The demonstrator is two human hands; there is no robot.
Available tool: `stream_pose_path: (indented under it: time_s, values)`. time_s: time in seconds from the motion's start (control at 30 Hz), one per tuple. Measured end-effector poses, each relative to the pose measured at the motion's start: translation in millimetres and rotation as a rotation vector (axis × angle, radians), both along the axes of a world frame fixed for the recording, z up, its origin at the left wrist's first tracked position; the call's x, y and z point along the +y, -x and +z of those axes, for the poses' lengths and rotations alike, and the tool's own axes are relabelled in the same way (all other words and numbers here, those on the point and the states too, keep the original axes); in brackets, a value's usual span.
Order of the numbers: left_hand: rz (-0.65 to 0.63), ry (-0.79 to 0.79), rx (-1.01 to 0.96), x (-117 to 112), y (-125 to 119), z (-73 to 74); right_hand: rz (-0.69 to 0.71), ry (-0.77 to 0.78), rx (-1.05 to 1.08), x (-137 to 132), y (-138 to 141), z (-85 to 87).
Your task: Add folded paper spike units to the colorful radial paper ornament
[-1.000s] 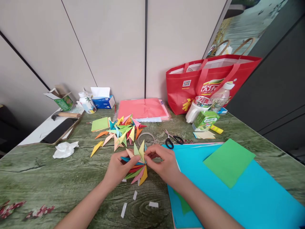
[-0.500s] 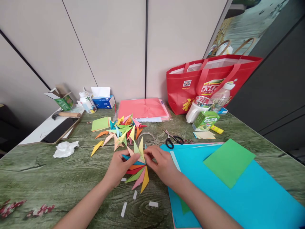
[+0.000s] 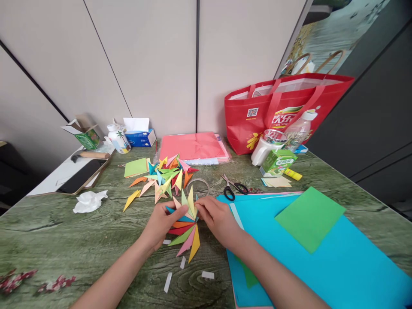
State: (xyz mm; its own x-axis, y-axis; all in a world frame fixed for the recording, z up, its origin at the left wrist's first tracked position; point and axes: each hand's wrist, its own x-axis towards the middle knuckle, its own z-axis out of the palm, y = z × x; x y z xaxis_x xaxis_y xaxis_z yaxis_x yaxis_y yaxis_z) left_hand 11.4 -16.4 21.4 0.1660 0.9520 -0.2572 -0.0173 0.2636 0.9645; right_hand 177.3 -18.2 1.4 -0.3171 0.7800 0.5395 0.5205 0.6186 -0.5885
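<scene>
A fan of folded paper pieces point(image 3: 189, 238) in several colours is joined at a centre and held above the table. My left hand point(image 3: 162, 223) pinches it from the left, thumb on the pale pink and green pieces. At its right edge, my right hand point(image 3: 219, 219) has its fingers pressed together at a folded piece, partly hidden by the hand itself. Behind the fan lies a pile of loose folded paper pieces point(image 3: 170, 176) in mixed colours. Small white paper strips point(image 3: 168, 282) are scattered on the table below my hands.
Black-handled scissors point(image 3: 229, 192) and a tape roll point(image 3: 206, 182) lie beyond my right hand. Large blue sheets point(image 3: 289, 266) with a green square point(image 3: 310, 219) on top cover the right side. A crumpled tissue point(image 3: 90, 201) lies left. A red bag point(image 3: 238, 124) stands at the back.
The fan has tilted slightly, its lower tips shifting a little left. Both hands keep their grip in nearly the same place.
</scene>
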Motion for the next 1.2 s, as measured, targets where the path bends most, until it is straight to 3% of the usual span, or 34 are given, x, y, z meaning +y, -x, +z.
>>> stream_pose_path:
  time_s: [0.37, 0.73, 0.9, 1.07, 1.2]
  values:
    - [0.017, -0.003, -0.038, 0.8, 1.2, 2.6, 0.064, 0.15, 0.114, 0.5, -1.5, 2.0]
    - [-0.01, -0.053, 0.019, 1.4, 3.3, 2.0, -0.004, -0.049, -0.11, 0.0, -0.1, 0.4]
    - [-0.033, -0.019, 0.008, 0.5, 2.9, 2.9, -0.074, 0.137, -0.091, 1.5, 1.8, -1.8]
    - [-0.052, 0.036, -0.013, -0.6, 2.6, 4.4, -0.031, 0.428, 0.158, 3.5, 1.0, -1.3]
    - [-0.025, 0.038, -0.037, 1.5, 5.2, 1.8, 0.025, 0.333, 0.289, 1.5, 0.0, 4.1]
